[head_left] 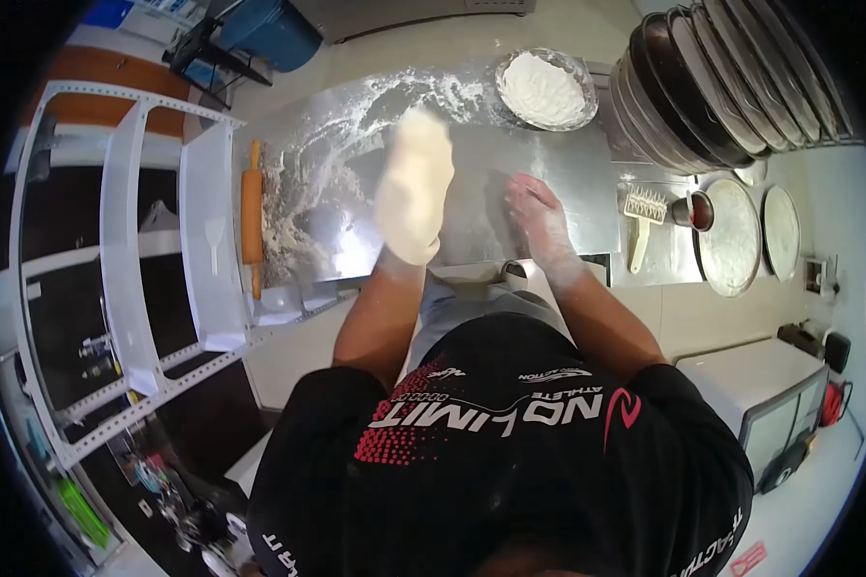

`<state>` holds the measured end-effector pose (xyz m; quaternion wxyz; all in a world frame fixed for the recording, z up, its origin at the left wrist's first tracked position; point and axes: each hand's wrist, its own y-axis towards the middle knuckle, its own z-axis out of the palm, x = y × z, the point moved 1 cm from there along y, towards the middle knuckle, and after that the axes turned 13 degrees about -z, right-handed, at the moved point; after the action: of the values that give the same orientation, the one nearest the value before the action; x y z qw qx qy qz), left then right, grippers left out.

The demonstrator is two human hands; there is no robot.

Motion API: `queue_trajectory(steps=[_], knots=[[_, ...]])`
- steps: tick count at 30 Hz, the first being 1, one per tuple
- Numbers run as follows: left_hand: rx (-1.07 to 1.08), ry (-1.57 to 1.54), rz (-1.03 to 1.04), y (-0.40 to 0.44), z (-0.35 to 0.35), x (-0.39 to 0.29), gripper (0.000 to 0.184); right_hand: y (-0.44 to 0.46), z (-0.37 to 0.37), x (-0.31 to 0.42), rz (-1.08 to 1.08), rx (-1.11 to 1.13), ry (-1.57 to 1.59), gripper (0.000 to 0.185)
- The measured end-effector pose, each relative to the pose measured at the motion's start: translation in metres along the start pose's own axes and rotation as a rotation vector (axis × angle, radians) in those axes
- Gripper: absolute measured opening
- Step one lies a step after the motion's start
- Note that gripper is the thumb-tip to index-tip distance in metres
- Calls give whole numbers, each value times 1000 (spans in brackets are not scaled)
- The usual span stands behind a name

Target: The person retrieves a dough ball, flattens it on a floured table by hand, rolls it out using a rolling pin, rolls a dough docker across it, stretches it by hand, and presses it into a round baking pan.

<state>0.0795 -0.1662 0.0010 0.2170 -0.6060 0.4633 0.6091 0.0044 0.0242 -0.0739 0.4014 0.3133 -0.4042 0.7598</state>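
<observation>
A long, pale sheet of dough [416, 188] hangs over my left hand [437, 248], blurred in places by motion. The dough hides nearly all of that hand's fingers; only its lower edge and the wrist show. To the right, my right hand [539, 213] is held above the steel table [476, 216], dusted with flour, its fingers loosely bent and slightly apart with nothing in them. White flour fills a round bowl [547, 89] at the table's back right. A wooden rolling pin [251, 216] lies along the left edge, beside scattered flour.
Right of the table surface are a spiked dough roller [642, 216], a small metal cup [693, 211] and round pans [728, 237]. Many stacked pans [683, 91] stand at the back right. A white metal rack [130, 240] borders the left side; a blue bin [271, 37] stands behind.
</observation>
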Motion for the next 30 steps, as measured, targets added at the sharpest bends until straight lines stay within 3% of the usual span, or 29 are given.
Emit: queue_trajectory(steps=[1, 5, 7, 8, 10, 12, 15, 17, 18, 20, 22, 23, 25, 28, 30], knots=[[-15, 8, -10, -1, 7, -2, 38, -2, 1, 5, 16, 12, -5, 36], [476, -22, -267, 3, 19, -5, 44, 33, 33, 34, -423, 193, -450, 32], [252, -32, -726, -14, -2, -6, 47, 41, 27, 54, -653, 300, -640, 30], [227, -21, -732, -27, -13, -3, 47, 54, 24, 65, -774, 350, -730, 30], [-79, -397, -908, -60, -30, 13, 47, 58, 44, 73, -1024, 438, -917, 28], [-170, -419, -1028, -87, -49, 21, 46, 51, 59, 55, -1028, 538, -991, 31], [-373, -372, -1074, -118, -72, 36, 41, 33, 76, 3, -1031, 782, -1217, 42], [-391, -285, -1028, -134, -92, 51, 40, 55, 64, -44, -1140, 1229, -973, 50], [-408, -196, -979, -140, -102, 58, 38, 49, 55, -48, -1139, 1223, -981, 50], [-434, -28, -873, -141, -115, 72, 36, 28, 23, -50, -1185, 1004, -1329, 54], [-355, 53, -810, -134, -115, 76, 36, 35, -36, -63, -979, 605, -1326, 55], [-291, 142, -741, -130, -114, 77, 37, 31, -58, -53, -987, 408, -1402, 58], [-163, 324, -594, -122, -110, 78, 37, 32, -106, -45, -882, 92, -1780, 66], [-44, 464, -548, -100, -82, 105, 41, 47, -104, -33, -835, -39, -2006, 70], [73, 715, -49, -81, -52, 122, 40, 84, -76, -50, -844, -252, -1918, 73]])
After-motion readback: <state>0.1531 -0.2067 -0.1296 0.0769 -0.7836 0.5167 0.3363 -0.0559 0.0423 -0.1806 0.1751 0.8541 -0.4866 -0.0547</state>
